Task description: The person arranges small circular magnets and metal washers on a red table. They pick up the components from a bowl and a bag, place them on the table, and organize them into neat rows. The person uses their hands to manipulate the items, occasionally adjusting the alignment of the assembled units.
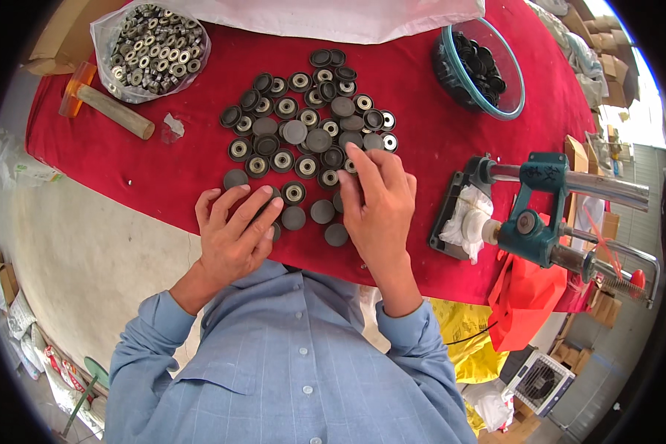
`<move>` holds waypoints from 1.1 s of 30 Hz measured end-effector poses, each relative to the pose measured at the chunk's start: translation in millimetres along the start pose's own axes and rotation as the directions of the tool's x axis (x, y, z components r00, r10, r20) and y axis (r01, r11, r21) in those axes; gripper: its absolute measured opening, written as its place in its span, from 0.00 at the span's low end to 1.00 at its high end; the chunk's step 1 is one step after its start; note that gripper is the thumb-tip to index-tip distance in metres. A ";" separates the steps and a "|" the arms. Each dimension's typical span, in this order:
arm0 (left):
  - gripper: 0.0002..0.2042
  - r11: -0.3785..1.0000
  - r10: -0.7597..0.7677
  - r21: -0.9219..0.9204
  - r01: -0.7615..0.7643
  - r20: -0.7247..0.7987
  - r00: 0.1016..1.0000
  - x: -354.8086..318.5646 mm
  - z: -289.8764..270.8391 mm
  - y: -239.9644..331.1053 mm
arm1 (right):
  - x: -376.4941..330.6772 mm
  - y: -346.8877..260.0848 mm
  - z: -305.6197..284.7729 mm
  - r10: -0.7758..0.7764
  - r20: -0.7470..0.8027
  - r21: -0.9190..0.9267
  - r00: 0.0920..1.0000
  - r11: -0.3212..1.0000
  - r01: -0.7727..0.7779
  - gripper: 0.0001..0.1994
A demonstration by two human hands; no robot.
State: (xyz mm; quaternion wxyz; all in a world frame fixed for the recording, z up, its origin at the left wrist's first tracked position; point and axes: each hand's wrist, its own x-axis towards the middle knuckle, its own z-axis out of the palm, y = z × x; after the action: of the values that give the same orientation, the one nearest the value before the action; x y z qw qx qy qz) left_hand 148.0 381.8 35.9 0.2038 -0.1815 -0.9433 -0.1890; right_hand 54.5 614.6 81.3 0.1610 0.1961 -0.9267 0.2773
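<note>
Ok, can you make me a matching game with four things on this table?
1. Orange-headed, wooden-handled hammer
2. Teal metal hand press
3. Clear plastic bag
4. Small round dark caps

A. Scattered over the red cloth's middle
B. Filled with silver rings
C. Lying beside the bag
D. Standing right of the right hand

Pairs: 1-C; 2-D; 3-B; 4-A

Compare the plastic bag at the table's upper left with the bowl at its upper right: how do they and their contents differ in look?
The bag has a crumpled, whitish edge; the bowl has a smooth, bluish rim. The bag holds silvery metal rings, while the bowl holds black caps. Both sit on the red cloth and hold many small pieces.
</note>
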 end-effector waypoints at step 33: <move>0.24 0.999 -0.028 -0.032 0.025 -0.075 0.997 -0.7 4.6 0.8 | -9.3 10.3 15.6 -0.187 -0.011 0.038 0.982 0.982 0.187 0.06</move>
State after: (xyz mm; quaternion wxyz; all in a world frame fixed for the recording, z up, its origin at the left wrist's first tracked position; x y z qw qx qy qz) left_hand 147.5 384.3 31.9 0.2340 -0.1648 -0.9342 -0.2131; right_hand 55.0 616.1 60.5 0.1858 0.2844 -0.8980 0.2798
